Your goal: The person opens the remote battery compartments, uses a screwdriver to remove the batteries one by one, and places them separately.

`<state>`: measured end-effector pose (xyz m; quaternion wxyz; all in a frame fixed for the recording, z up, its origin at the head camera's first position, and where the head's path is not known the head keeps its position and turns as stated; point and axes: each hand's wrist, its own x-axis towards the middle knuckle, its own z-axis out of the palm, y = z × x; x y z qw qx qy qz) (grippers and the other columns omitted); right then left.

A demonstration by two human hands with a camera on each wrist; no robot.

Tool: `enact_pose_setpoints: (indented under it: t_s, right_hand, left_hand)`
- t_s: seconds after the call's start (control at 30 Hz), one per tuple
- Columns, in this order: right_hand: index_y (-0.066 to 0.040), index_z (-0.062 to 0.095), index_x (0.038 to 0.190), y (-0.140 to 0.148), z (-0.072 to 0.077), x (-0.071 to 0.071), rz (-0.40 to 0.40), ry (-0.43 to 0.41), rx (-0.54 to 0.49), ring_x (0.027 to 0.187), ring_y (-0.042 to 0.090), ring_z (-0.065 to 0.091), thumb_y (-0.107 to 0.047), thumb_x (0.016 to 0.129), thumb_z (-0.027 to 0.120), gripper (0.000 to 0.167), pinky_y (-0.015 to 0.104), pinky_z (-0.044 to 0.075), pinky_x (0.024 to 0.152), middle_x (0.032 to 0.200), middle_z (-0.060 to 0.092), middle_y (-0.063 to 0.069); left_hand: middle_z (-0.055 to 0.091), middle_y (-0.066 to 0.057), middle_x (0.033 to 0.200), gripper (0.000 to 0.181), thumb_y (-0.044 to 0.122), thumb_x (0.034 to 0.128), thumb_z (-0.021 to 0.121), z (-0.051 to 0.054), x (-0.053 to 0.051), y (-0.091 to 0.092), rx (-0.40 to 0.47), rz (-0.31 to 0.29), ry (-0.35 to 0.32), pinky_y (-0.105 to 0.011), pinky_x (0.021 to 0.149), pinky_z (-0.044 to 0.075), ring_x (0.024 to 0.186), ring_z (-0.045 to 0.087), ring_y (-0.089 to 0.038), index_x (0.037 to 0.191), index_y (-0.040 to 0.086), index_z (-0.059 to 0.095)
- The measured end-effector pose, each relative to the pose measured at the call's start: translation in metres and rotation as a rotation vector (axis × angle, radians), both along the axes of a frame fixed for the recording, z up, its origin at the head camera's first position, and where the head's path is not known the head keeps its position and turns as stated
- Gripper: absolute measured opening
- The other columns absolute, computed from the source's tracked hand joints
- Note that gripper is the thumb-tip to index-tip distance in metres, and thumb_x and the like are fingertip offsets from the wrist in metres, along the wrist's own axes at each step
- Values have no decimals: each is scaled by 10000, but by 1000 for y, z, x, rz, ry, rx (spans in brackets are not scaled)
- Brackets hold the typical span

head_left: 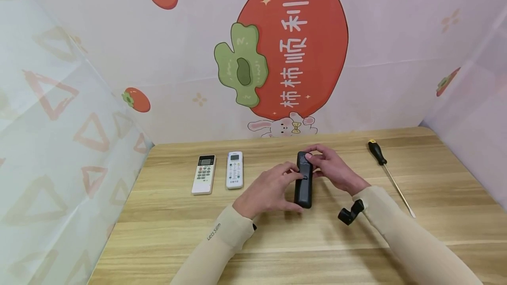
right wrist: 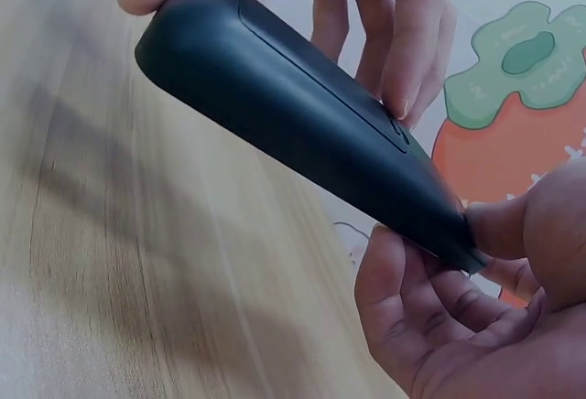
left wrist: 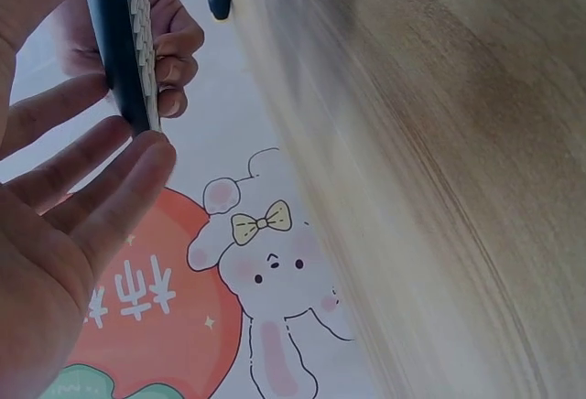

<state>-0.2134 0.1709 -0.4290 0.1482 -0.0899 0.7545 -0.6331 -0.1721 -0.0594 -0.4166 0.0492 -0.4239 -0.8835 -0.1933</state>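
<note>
A black remote control [head_left: 303,193] is raised above the wooden table, its back with the battery cover [right wrist: 320,79] facing up. White buttons along its underside show edge-on in the left wrist view. My right hand [head_left: 334,168] pinches the far end between thumb and fingers. At the near end rests the thumb of my left hand [head_left: 267,190], while a fingertip of that hand touches the back by the cover's latch [right wrist: 401,132]. The left hand's other fingers are spread beside the remote.
Two white remote controls, one with a dark top [head_left: 203,175] and one with a grey screen [head_left: 235,170], lie to the left on the table [head_left: 166,232]. A screwdriver [head_left: 390,175] with a black and yellow handle lies at the right. A printed curtain [head_left: 190,56] stands behind.
</note>
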Motion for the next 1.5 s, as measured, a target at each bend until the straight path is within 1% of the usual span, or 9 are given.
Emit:
enact_pose_setpoints:
  t_s: [0.2,0.33,0.5,0.6,0.77,0.97,1.13,1.37,1.5]
  right_hand:
    - [5,560,1359,-5,-1,-2,-14,75,117,839,242,641,-154,1078,506,328,468,586,776,1095,641,214]
    - [-4,622,1324,-8,0,-3,10,183,251,882,279,620,-160,1065,539,314,501,579,773,1138,616,201]
    - [22,681,1247,-11,-1,-9,82,381,468,901,277,568,-110,1041,560,273,410,520,749,1036,582,151]
    - [34,695,1213,-14,-3,-13,123,452,549,891,261,529,-76,1027,564,253,380,464,754,997,560,128]
    - [46,696,1203,-20,-8,-19,183,467,592,882,256,520,-56,1019,570,245,373,456,753,1021,562,142]
    - [38,689,1228,-26,-9,-23,196,482,662,911,268,541,-69,1010,591,262,408,486,787,1058,575,161]
    - [34,681,1251,-32,-8,-30,197,483,712,928,281,549,-71,1005,583,285,426,493,808,1085,582,176]
    - [26,679,1263,-43,-9,-42,207,437,778,983,302,536,-80,999,575,303,445,480,885,1114,588,172]
    - [23,673,1280,-47,-10,-48,202,413,795,1012,335,501,-85,1000,570,317,462,446,902,1138,583,184]
  left_hand:
    - [564,-20,1306,718,528,708,902,-1,2,-1,-8,-7,1,-240,1016,469,1134,573,-125,1250,101,703]
    - [583,-29,1281,711,536,707,899,-1,2,-1,-16,-1,12,-235,999,478,1104,588,-122,1226,88,713]
    - [628,-26,1247,691,564,725,875,-3,2,-1,-65,31,-27,-266,994,491,1090,617,-144,1214,101,719]
    - [635,-28,1240,693,584,736,857,-6,2,-1,-102,50,-48,-275,986,496,1078,626,-156,1215,104,713]
    - [616,-44,1257,737,599,731,853,-12,2,0,-141,77,-52,-282,961,513,1048,630,-161,1241,91,693]
    - [571,-76,1303,830,606,724,854,-21,-1,0,-175,126,-55,-314,949,527,1043,629,-190,1312,63,636]
    - [571,-103,1307,879,619,727,846,-25,-7,-1,-197,161,-57,-319,941,532,1041,632,-197,1346,40,610]
    - [580,-101,1327,896,638,717,842,-29,-19,-3,-208,210,-119,-342,980,515,1093,622,-210,1356,54,609]
    - [584,-96,1339,903,644,707,846,-32,-26,-5,-208,227,-133,-351,995,508,1118,622,-218,1360,65,612]
